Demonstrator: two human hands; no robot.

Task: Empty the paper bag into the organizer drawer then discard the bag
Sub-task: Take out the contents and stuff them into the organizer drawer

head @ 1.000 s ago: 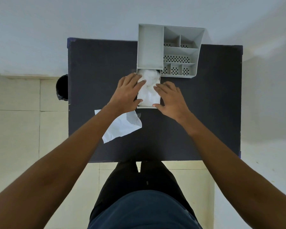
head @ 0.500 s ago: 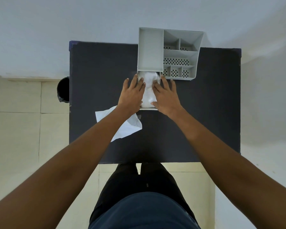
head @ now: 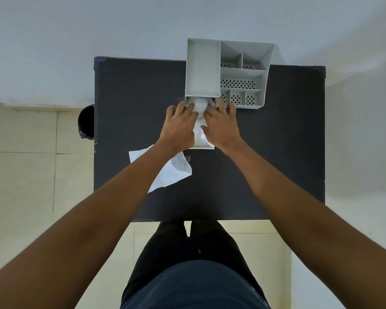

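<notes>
Two hands, left hand and right hand, press flat with spread grip on white contents in the pulled-out organizer drawer, likely tucking them down; the emptied paper bag lies on the dark surface beside them, awaiting discard.

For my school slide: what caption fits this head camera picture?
Left hand and right hand press white stuffing into the organizer drawer; the paper bag lies alongside.

A dark surface stands on a pale tiled floor; a black bin sits beside its left edge.
</notes>
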